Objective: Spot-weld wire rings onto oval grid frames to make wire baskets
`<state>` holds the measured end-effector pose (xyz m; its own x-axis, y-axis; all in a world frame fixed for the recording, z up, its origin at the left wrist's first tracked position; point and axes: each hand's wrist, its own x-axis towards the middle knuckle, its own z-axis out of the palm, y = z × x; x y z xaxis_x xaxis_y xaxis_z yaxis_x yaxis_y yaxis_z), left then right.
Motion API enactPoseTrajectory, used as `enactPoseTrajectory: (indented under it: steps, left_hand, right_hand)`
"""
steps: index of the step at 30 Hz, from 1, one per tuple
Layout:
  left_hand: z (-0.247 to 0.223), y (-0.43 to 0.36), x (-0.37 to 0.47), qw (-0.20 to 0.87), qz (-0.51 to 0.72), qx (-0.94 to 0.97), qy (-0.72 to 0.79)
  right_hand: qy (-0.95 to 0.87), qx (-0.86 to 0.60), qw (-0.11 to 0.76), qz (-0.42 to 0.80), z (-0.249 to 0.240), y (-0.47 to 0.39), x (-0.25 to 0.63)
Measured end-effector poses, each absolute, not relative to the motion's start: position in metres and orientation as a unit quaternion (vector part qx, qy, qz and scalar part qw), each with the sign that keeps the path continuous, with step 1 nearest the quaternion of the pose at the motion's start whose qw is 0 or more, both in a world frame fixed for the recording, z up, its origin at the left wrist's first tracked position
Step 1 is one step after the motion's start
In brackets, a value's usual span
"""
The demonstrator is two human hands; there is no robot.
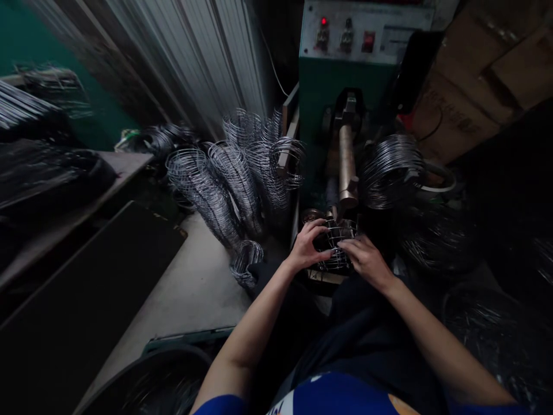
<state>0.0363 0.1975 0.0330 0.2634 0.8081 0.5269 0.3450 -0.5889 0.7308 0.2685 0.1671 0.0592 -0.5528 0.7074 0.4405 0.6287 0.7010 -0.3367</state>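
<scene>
A small wire basket frame sits under the end of the metal arm of a green machine. My left hand grips its left side, thumb and fingers curved around the wires. From the right, my right hand has its fingers closed against the same frame's wires. The arm's tip is close above the frame; whether they touch I cannot tell. Parts of the frame are hidden by my fingers and by shadow.
Leaning stacks of wire rings stand on the floor to the left. The machine's control panel shows a lit red lamp. A bundle of wire hoops hangs at right. Cardboard boxes rise behind, and a dark tub stands front left.
</scene>
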Motion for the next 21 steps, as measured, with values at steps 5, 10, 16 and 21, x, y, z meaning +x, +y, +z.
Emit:
enactPoseTrajectory:
  steps: [5, 10, 16, 21]
  left_hand:
    - [0.034, 0.203, 0.037, 0.231, 0.485, 0.751, 0.383]
    - [0.034, 0.207, 0.036, 0.24, 0.481, 0.74, 0.405]
    - [0.04, 0.213, 0.034, 0.246, 0.471, 0.75, 0.393]
    - [0.045, 0.229, 0.034, 0.245, 0.486, 0.739, 0.397]
  right_hand:
    - [-0.882, -0.37, 0.285, 0.066, 0.061, 0.177, 0.27]
    - [-0.878, -0.368, 0.292, 0.089, 0.065, 0.183, 0.266]
    - [-0.829, -0.445, 0.335, 0.055, 0.063, 0.18, 0.255]
    - [-0.796, -0.488, 0.358, 0.03, 0.059, 0.196, 0.249]
